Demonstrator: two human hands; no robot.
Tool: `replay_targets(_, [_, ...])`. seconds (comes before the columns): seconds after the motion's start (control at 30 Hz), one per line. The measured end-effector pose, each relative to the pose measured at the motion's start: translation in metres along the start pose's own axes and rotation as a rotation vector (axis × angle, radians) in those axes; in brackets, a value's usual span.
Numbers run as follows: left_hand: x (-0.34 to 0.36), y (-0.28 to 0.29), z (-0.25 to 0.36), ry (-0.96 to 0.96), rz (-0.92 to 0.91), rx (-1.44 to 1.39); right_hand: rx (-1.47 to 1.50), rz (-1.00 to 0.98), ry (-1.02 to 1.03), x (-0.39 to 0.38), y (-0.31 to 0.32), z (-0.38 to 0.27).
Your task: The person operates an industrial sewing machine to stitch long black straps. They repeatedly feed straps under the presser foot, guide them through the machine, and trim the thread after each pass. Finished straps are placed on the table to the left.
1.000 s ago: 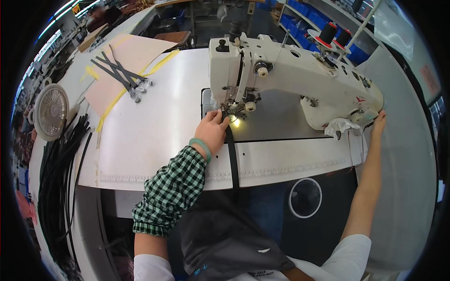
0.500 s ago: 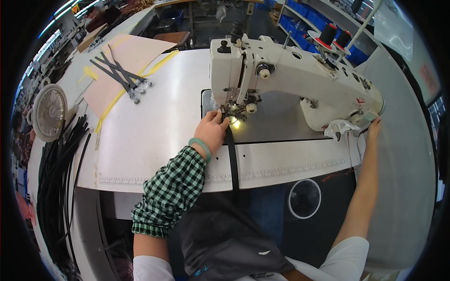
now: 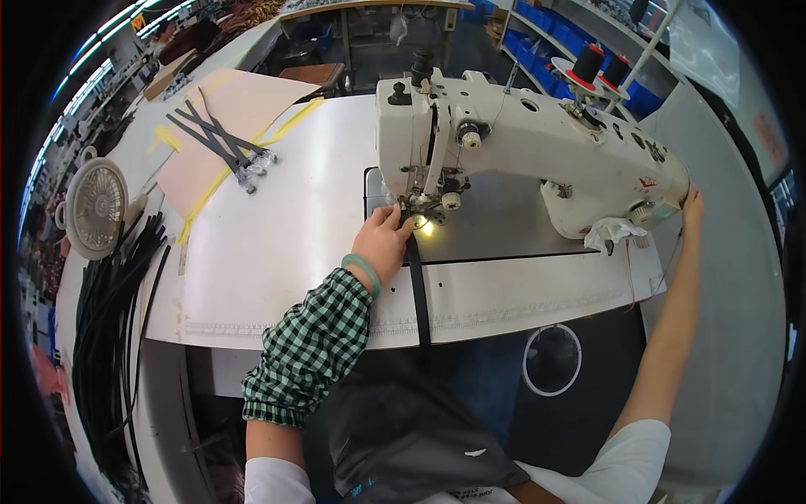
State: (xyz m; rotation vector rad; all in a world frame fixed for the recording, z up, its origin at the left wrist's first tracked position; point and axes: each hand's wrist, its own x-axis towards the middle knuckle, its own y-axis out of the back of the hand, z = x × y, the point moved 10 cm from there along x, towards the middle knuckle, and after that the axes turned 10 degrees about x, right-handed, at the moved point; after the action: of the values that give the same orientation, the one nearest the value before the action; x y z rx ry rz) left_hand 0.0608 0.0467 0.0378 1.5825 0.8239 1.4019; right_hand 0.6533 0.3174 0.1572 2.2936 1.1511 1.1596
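Observation:
A white sewing machine [image 3: 504,118] stands on the table, its lamp lit beside the needle. My left hand [image 3: 382,244], with a green bangle at the wrist, has thumb and fingers closed on a black strap [image 3: 418,290] at the presser foot [image 3: 416,204]. From there the strap runs toward me and over the table's front edge. At the machine's far right end, my right hand [image 3: 693,207] is on the handwheel [image 3: 687,178]; its fingers are partly hidden behind the wheel.
Black straps with wrapped metal ends [image 3: 220,143] lie on pink card [image 3: 197,172] at left. A bundle of long black strips [image 3: 113,336] hangs beside a round white basket [image 3: 95,207]. Thread spools [image 3: 588,63] top the machine; white cloth [image 3: 606,233] sits below its right end.
My right hand has moved up and outward along the handwheel. The left hand keeps its place at the presser foot, with the strap still in it. The whole view has shifted slightly.

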Motion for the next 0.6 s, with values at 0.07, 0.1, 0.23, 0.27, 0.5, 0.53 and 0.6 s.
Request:
replay_targets(0.07, [0.004, 0.000, 0.005, -0.021, 0.026, 0.002, -0.168, -0.041, 0.103, 0.033, 0.012, -0.005])
replay_targets(0.1, [0.005, 0.000, 0.007, -0.022, 0.021, 0.011, -0.244, -0.068, 0.159, 0.040, 0.011, -0.012])
replay_targets(0.23, [-0.003, -0.001, 0.002, -0.022, -0.009, 0.077, 0.159, -0.113, -0.068, -0.001, -0.018, 0.005])
replay_targets(0.27, [-0.006, -0.001, 0.000, -0.026, -0.013, 0.092, 0.302, -0.143, -0.196, -0.024, -0.029, 0.015])
replay_targets(0.5, [0.001, -0.001, 0.009, -0.034, -0.008, 0.035, 0.387, 0.147, -0.042, -0.043, -0.004, 0.036])
replay_targets(0.53, [0.002, 0.000, 0.009, -0.041, 0.003, 0.038, 0.273, 0.184, 0.028, -0.027, 0.011, 0.023])
replay_targets(0.6, [0.002, 0.002, 0.008, -0.033, 0.005, 0.035, 0.023, -0.015, 0.005, 0.002, 0.006, 0.007])
